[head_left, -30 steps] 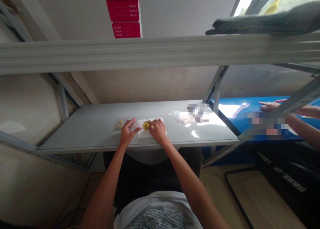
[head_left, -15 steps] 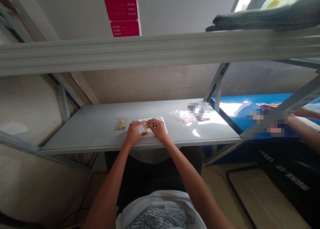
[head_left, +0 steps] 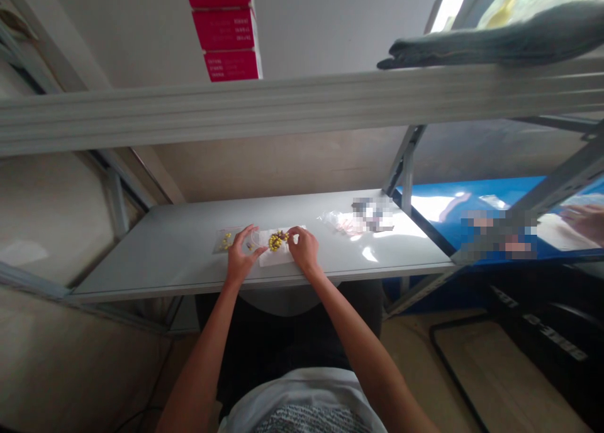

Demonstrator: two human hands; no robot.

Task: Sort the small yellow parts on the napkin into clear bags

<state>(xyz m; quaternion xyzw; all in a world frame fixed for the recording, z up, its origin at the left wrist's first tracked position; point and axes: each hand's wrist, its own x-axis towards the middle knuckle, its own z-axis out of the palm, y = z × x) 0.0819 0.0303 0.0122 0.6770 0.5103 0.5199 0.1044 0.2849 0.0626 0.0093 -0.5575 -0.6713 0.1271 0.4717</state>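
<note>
A small heap of yellow pieces [head_left: 277, 240] lies on a white sheet [head_left: 283, 255] near the front of the grey table [head_left: 189, 257]. My left hand [head_left: 242, 255] rests just left of the heap, fingers curled, thumb toward the pieces. My right hand [head_left: 304, 247] sits at the heap's right side, its fingertips pinched together at the sheet's top edge. What either hand holds is too small to make out. A clear bag [head_left: 223, 240] with a few yellow pieces lies left of my left hand.
More clear bags [head_left: 340, 220] lie at the table's right. A metal shelf beam [head_left: 302, 102] crosses overhead, with red boxes [head_left: 225, 30] behind it. Another person's hand [head_left: 584, 219] is over the blue table [head_left: 472, 203] at the right.
My hands, which met over the yellow heap half a second ago, have drawn apart to its two sides, uncovering it. The other person's hand has moved right.
</note>
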